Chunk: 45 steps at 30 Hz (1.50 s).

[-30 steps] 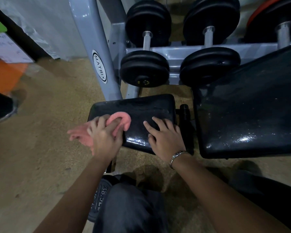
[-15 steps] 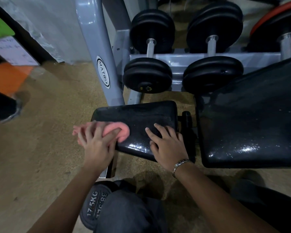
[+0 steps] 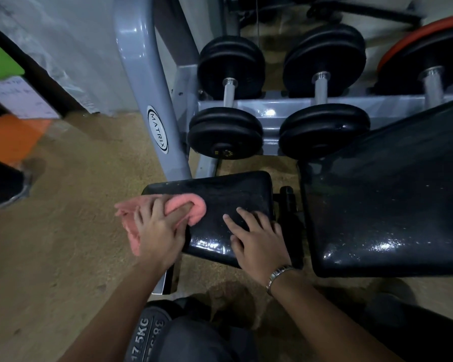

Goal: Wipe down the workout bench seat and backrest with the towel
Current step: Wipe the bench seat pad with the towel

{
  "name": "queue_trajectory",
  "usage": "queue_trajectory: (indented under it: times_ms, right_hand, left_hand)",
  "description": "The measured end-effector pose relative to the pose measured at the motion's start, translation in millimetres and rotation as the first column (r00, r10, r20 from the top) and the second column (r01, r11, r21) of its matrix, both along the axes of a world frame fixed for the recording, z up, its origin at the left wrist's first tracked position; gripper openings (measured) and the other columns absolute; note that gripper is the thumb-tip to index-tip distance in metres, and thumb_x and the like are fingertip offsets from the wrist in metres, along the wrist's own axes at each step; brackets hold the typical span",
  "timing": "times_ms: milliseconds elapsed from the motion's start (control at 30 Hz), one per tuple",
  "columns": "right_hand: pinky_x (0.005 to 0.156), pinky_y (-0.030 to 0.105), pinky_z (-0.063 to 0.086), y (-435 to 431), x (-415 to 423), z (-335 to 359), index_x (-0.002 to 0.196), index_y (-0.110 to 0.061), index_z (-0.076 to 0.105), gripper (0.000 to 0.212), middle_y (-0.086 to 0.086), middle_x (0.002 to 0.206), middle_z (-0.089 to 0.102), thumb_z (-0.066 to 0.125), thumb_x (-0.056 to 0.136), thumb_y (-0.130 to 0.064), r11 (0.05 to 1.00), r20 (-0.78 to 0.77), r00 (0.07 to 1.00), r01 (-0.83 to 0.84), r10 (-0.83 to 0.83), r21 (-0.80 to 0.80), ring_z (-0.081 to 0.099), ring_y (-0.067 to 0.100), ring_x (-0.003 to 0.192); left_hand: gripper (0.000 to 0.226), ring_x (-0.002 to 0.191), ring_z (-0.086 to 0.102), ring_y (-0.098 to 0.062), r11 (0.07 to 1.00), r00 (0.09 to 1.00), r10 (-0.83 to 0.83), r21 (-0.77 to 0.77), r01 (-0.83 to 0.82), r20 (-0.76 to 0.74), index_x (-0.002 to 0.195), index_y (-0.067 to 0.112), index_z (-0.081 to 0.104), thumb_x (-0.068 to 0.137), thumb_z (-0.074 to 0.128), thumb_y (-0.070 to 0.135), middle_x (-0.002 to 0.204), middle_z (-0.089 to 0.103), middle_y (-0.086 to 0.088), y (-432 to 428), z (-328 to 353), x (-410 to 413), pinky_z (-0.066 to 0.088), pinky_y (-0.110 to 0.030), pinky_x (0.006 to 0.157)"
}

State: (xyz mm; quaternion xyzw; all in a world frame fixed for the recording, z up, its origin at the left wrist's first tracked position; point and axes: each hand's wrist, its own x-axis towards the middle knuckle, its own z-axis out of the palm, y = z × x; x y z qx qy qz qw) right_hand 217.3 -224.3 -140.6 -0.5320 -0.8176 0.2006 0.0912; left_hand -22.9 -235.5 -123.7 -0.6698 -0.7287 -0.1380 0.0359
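Head view, looking down at the bench from its near side. Left hand (image 3: 158, 231) presses a pink towel (image 3: 195, 205) onto the left end of the black seat (image 3: 236, 192); fingers (image 3: 154, 209) are curled over the bunched cloth and gripping it, with one digit tucked under a fold. Part of the towel lies on the pad, and the rest hangs off the seat's left edge over the floor (image 3: 63, 231). Right hand (image 3: 258, 240) rests flat on the near right part of the seat, fingers spread and fairly straight, holding nothing; it lies apart from the towel, with bare pad between them. A metal watch (image 3: 277, 274) sits on the right wrist. The seat surface shines wet or glossy along its near edge. Just right of the seat, across a narrow gap with a black hinge piece (image 3: 288, 202), lies the larger black backrest (image 3: 390, 199), tilted up toward the far right, with glints on its near corner. Behind the bench stands a grey dumbbell rack (image 3: 272, 112); its curved upright carries an oval MATRIX label (image 3: 157, 133). Black dumbbells (image 3: 225, 131) sit on the rack in two visible rows. An orange-rimmed plate (image 3: 403, 40) shows at top right. At the bottom edge, near the person's knee, is a dumbbell end marked 17.5KG (image 3: 144, 333). The floor is tan and speckled. The far left of the frame is blurred, showing only orange and green shapes.
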Motion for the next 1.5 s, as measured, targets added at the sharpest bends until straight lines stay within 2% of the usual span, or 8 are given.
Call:
queue_trajectory:
  times_ms: [100, 233, 433, 900, 1067, 1200, 1367, 1500]
  right_hand:
    - [0.1, 0.047, 0.043, 7, 6, 3, 0.147, -0.042, 0.044, 0.049, -0.006, 0.155, 0.043, 0.042, 0.098, -0.04, 0.999, -0.008, 0.999, -0.031, 0.032, 0.003, 0.043, 0.023, 0.134]
    - [0.103, 0.044, 0.042, 16, 13, 12, 0.148, -0.04, 0.044, 0.047, -0.005, 0.156, 0.039, 0.039, 0.101, -0.04, 0.999, -0.037, 0.999, -0.033, 0.032, -0.008, 0.042, 0.022, 0.136]
    - [0.102, 0.044, 0.045, 21, 23, 6, 0.149, -0.039, 0.042, 0.048, -0.003, 0.157, 0.037, 0.039, 0.101, -0.04, 1.0, -0.001, 1.0, 0.004, -0.004, -0.02, 0.039, 0.025, 0.136]
    - [0.098, 0.04, 0.052, 18, 21, 2, 0.152, -0.04, 0.037, 0.051, -0.004, 0.16, 0.034, 0.042, 0.102, -0.037, 0.999, -0.033, 0.999, -0.001, -0.001, -0.039, 0.037, 0.023, 0.136]
    - [0.1, 0.041, 0.051, 22, 25, 5, 0.152, -0.041, 0.037, 0.051, -0.006, 0.161, 0.032, 0.043, 0.102, -0.037, 0.998, -0.05, 0.999, -0.022, 0.02, -0.056, 0.034, 0.022, 0.138]
    - [0.102, 0.039, 0.05, 24, 24, 9, 0.153, -0.043, 0.032, 0.052, -0.009, 0.162, 0.027, 0.041, 0.102, -0.039, 0.996, -0.026, 0.999, -0.022, 0.02, -0.085, 0.027, 0.02, 0.141]
    - [0.103, 0.039, 0.049, 23, 24, 13, 0.154, -0.042, 0.032, 0.052, -0.008, 0.163, 0.025, 0.042, 0.102, -0.037, 0.993, -0.046, 0.998, -0.043, 0.038, -0.108, 0.026, 0.021, 0.141]
    - [0.105, 0.04, 0.047, 22, 24, 17, 0.155, -0.04, 0.031, 0.053, -0.006, 0.164, 0.023, 0.041, 0.103, -0.035, 0.99, -0.038, 0.999, -0.032, 0.027, -0.138, 0.025, 0.023, 0.142]
  left_hand:
    - [0.035, 0.13, 0.044, -0.043, 0.995, 0.99, -0.092, -0.034, 0.089, -0.103, 0.12, 0.041, 0.073, 0.09, 0.055, 0.039, 0.139, 0.055, -0.008, -2, 4, -22, 0.026, -0.073, 0.108]
    - [0.033, 0.127, 0.039, -0.042, 0.958, 0.961, 0.271, -0.079, -0.275, -0.053, 0.124, 0.045, 0.07, 0.092, 0.066, 0.034, 0.144, 0.047, -0.008, 39, 12, 6, 0.033, -0.07, 0.102]
    - [0.039, 0.111, 0.053, -0.043, 0.984, 0.984, -0.174, -0.037, 0.173, -0.044, 0.119, 0.038, 0.074, 0.087, 0.052, 0.034, 0.119, 0.062, -0.009, 29, 2, -4, 0.042, -0.062, 0.096]
    - [0.051, 0.138, 0.038, -0.04, 0.953, 0.99, 0.105, -0.294, -0.072, 0.099, 0.134, 0.039, 0.066, 0.087, 0.046, 0.034, 0.141, 0.055, -0.008, 86, 16, 11, 0.017, -0.058, 0.121]
    - [0.042, 0.12, 0.054, -0.039, 0.947, 0.961, -0.231, -0.194, 0.258, 0.151, 0.122, 0.031, 0.075, 0.084, 0.059, 0.026, 0.125, 0.069, -0.008, 64, 8, -3, 0.037, -0.056, 0.106]
    - [0.051, 0.11, 0.057, -0.043, 0.965, 0.988, -0.013, -0.256, 0.052, 0.155, 0.124, 0.037, 0.073, 0.08, 0.048, 0.029, 0.117, 0.07, -0.015, 98, 20, 14, 0.04, -0.053, 0.102]
    - [0.045, 0.116, 0.055, -0.037, 0.933, 0.95, -0.274, -0.197, 0.3, 0.147, 0.124, 0.029, 0.074, 0.085, 0.052, 0.031, 0.123, 0.069, -0.009, 66, 15, 0, 0.038, -0.057, 0.104]
    - [0.05, 0.097, 0.063, -0.041, 0.964, 0.987, -0.107, -0.231, 0.133, 0.121, 0.12, 0.031, 0.076, 0.079, 0.048, 0.024, 0.103, 0.072, -0.016, 99, 23, 8, 0.047, -0.053, 0.094]
